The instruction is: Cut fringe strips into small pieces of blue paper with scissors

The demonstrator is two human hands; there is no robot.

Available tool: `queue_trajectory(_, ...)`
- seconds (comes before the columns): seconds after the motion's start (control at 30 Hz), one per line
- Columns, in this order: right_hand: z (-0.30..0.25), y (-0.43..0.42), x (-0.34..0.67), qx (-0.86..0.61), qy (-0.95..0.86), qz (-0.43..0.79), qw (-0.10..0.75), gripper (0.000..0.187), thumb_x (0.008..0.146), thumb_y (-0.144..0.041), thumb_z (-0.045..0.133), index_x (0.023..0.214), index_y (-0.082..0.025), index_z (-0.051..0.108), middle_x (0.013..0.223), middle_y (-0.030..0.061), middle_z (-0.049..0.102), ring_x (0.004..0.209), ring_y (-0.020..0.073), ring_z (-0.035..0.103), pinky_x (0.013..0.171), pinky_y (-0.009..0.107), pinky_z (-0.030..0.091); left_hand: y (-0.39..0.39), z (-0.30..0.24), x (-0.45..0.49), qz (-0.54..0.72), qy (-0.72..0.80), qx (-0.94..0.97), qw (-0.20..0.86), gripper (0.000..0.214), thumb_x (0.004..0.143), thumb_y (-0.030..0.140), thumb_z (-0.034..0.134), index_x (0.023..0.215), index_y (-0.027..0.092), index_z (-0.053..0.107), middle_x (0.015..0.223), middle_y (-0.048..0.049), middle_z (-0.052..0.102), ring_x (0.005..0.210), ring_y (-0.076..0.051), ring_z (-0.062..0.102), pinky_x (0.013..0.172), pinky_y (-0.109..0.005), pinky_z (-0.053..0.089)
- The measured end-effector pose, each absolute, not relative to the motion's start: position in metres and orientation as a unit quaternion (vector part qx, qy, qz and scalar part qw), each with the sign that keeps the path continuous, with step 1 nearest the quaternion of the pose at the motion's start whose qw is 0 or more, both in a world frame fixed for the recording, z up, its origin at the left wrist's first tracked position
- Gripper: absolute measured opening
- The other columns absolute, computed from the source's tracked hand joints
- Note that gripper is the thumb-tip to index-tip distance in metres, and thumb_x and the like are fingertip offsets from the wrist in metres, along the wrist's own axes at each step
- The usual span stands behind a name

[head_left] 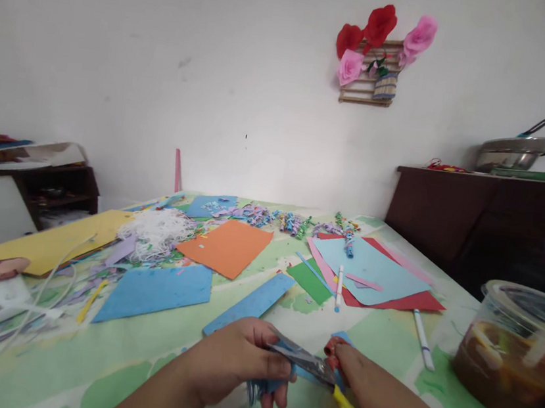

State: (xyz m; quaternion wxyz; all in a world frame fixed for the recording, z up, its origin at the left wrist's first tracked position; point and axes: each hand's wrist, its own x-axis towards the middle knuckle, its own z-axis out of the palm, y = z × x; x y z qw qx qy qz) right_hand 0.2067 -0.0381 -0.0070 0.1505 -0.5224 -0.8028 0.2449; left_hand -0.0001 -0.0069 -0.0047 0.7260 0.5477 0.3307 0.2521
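The white wall [266, 97] rose behind everything in front of you, and below it spread your table [122, 377], under a green and pale patterned cover. To the right stood a dark cabinet [448, 225] with a pan [512, 154] on top. On the table's left lay a yellow sheet [43, 245]; over on the right, a light-blue sheet [388, 271] overlapped a red one. Between them you had an orange sheet [230, 248], a heap of white strands [157, 233] touching its left side, and a blue sheet [157, 292] nearer to you. A clear tub [512, 352] of brown liquid stood near the right edge.

Your left hand [243, 359] was pinching a piece of blue paper between thumb and fingers, low in the middle, just above the table. Your right hand [360, 383] was curled around the yellow handles of the scissors [315, 366], whose blades pointed left, slightly parted, over the blue paper [270, 384] and right beside your left thumb. You couldn't tell whether they had bitten into it. Smallest were two white markers: one [339, 288] beyond the scissors, the other [423, 340] near the tub.
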Motion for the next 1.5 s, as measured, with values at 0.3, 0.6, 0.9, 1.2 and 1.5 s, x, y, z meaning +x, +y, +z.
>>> queue_trajectory(0.3, -0.006, -0.038, 0.216, -0.554, -0.778, 0.255, 0.152, 0.048, 0.062, -0.02, 0.055, 0.108, -0.021, 0.044, 0.106, 0.0099, 0.055, 0.092, 0.0268, 0.052, 0.08, 0.039, 0.039, -0.007, 0.001, 0.004, 0.338, 0.396, 0.607, 0.6, 0.018, 0.068, 0.028, 0.058, 0.062, 0.011, 0.058, 0.058, 0.0004, 0.059, 0.052, -0.008, 0.053, 0.055, -0.02, 0.039)
queue_trajectory(0.6, -0.006, -0.036, 0.218, -0.555, -0.773, 0.274, 0.138, 0.053, 0.064, -0.024, 0.057, 0.114, -0.019, 0.043, 0.113, 0.0119, 0.052, 0.098, 0.0289, 0.05, 0.077, 0.037, 0.041, -0.007, 0.003, 0.007, 0.352, 0.452, 0.623, 0.534, 0.017, 0.071, 0.025, 0.053, 0.064, 0.012, 0.06, 0.06, -0.0002, 0.061, 0.057, -0.01, 0.056, 0.057, -0.02, 0.038)
queue_trajectory(0.9, -0.01, -0.04, 0.216, -0.542, -0.782, 0.268, 0.153, 0.051, 0.064, -0.022, 0.057, 0.112, -0.024, 0.043, 0.108, 0.0064, 0.055, 0.091, 0.0257, 0.053, 0.078, 0.036, 0.039, -0.009, -0.001, 0.012, 0.332, 0.442, 0.608, 0.569, 0.008, 0.067, 0.015, 0.052, 0.063, 0.013, 0.059, 0.058, 0.0026, 0.061, 0.053, -0.009, 0.057, 0.056, -0.019, 0.041)
queue_trajectory(1.2, -0.011, -0.04, 0.215, -0.548, -0.784, 0.26, 0.133, 0.048, 0.063, -0.023, 0.056, 0.11, -0.021, 0.046, 0.106, 0.009, 0.056, 0.088, 0.0261, 0.053, 0.074, 0.036, 0.041, -0.01, 0.0, 0.01, 0.325, 0.436, 0.597, 0.589, 0.013, 0.064, 0.009, 0.048, 0.055, 0.013, 0.056, 0.05, 0.0043, 0.058, 0.044, -0.006, 0.053, 0.048, -0.016, 0.038)
queue_trajectory(1.5, 0.0, -0.04, 0.211, -0.538, -0.793, 0.264, 0.115, 0.037, 0.063, -0.024, 0.057, 0.1, -0.02, 0.051, 0.107, 0.0097, 0.056, 0.095, 0.0281, 0.051, 0.071, 0.033, 0.041, -0.007, -0.008, 0.007, 0.318, 0.362, 0.546, 0.685, 0.014, 0.064, 0.025, 0.063, 0.061, 0.012, 0.058, 0.046, 0.0016, 0.059, 0.035, -0.006, 0.049, 0.037, -0.015, 0.036)
